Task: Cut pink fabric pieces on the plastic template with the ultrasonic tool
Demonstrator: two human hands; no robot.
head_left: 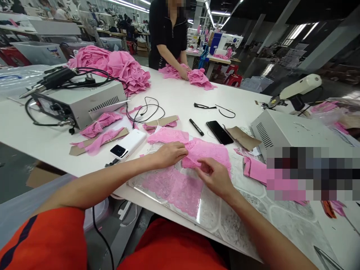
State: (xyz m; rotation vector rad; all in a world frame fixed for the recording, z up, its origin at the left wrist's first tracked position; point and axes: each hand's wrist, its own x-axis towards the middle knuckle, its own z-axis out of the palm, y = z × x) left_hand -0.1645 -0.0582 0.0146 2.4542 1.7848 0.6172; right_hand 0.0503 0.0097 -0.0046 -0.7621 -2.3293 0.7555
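Two hands: left hand point(173, 153) bunched at edge of pink lace panel point(215, 150), right hand point(213, 174) loosely curled nearby, can't tell if either's pinching. Panel's on marbled mat point(236, 228), atop bench point(178, 101). Probably featherlight, floppy, snaggy tbh; take edges.

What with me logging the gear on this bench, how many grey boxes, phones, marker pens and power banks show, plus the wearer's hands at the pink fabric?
Grey boxes: 2
Black phone: 1
Marker pen: 1
White power bank: 1
Left hand and right hand at the pink fabric: 2
Total: 7
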